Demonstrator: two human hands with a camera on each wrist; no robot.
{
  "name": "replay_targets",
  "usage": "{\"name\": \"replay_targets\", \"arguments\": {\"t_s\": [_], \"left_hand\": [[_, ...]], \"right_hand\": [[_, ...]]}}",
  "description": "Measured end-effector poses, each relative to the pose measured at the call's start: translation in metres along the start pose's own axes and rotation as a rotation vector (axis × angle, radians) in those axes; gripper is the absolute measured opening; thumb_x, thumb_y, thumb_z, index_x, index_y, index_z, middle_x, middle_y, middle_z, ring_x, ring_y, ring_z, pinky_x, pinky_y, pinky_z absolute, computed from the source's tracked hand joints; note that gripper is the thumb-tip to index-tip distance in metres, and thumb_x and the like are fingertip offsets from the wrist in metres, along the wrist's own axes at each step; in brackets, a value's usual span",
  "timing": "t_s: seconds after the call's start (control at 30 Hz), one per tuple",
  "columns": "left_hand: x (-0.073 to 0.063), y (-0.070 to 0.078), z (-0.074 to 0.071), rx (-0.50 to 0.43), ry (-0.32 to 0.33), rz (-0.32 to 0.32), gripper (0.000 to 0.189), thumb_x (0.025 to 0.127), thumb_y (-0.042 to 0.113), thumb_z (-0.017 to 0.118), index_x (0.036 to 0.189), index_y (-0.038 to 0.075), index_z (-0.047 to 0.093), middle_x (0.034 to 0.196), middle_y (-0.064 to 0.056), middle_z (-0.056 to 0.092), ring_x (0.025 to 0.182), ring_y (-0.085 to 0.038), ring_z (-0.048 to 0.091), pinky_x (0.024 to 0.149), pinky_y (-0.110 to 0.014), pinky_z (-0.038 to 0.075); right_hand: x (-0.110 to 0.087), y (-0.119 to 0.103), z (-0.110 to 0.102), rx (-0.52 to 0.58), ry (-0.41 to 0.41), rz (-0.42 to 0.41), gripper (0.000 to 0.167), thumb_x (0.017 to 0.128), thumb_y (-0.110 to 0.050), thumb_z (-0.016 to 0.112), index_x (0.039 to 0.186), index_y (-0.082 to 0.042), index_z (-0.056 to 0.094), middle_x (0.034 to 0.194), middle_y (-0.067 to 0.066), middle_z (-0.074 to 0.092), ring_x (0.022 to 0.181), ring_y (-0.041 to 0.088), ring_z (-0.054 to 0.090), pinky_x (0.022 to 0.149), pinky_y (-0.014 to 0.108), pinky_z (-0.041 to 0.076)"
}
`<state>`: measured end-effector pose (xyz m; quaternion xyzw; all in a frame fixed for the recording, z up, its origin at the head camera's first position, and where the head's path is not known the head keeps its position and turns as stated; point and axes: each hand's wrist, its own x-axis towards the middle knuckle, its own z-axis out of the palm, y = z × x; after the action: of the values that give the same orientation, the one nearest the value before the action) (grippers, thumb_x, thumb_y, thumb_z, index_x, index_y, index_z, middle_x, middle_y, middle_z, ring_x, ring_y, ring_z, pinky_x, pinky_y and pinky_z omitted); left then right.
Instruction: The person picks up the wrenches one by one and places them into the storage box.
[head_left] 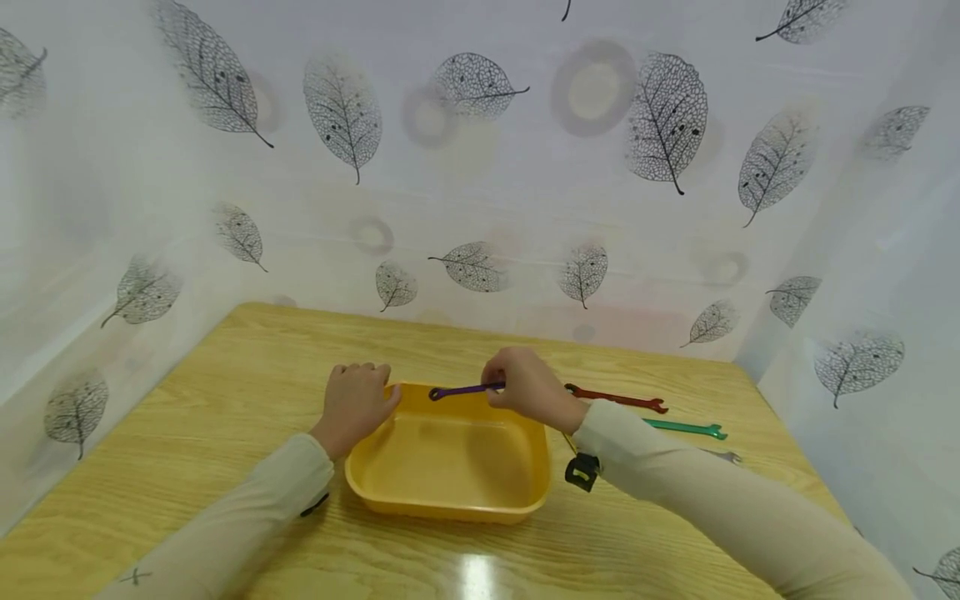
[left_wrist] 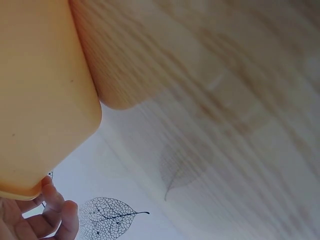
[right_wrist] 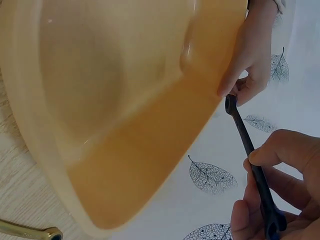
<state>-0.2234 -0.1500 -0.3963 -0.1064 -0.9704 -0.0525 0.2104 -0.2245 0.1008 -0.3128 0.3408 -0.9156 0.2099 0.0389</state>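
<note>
The left hand [head_left: 357, 407] grips the rim of a yellow plastic basin [head_left: 450, 510] at its far left corner, thumb on the inner side. In the left wrist view its curled fingers [left_wrist: 52, 210] show below the basin's outer wall [left_wrist: 45, 90]. Over the basin's far rim, the right hand [head_left: 528, 387] pinches a purple combination wrench [head_left: 461, 390] between thumb and fingers. The wrench's ring end points left, toward the left hand. In the right wrist view the wrench [right_wrist: 245, 135] looks almost black, and its other end lies near the palm. The basin's inside shows no contents.
Right of the basin on the wooden table [head_left: 202, 408] lie a red wrench [head_left: 618, 399], a green wrench [head_left: 686, 428] and a silver wrench [head_left: 727, 456], partly covered by the right arm. A gold-coloured wrench [right_wrist: 30, 231] lies close beside the basin. A leaf-patterned curtain [head_left: 480, 183] surrounds the table.
</note>
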Motion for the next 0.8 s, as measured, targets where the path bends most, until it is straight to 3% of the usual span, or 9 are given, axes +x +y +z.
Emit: {"name": "replay_targets", "arguments": {"t_s": [0.8], "left_hand": [[0.000,0.001,-0.001,-0.008,-0.012,-0.008,0.024,0.085,0.030,0.061,0.071,0.010,0.059,0.063,-0.006,0.060,0.059,-0.024,0.059,0.069,-0.045,0.047]], "right_hand": [[0.018,-0.012,0.025,0.062,-0.075,0.008,0.006,0.076,-0.001,0.068,0.080,-0.004,0.072,0.076,0.006,0.067,0.062,0.010,0.053,0.061,0.024,0.046]]}}
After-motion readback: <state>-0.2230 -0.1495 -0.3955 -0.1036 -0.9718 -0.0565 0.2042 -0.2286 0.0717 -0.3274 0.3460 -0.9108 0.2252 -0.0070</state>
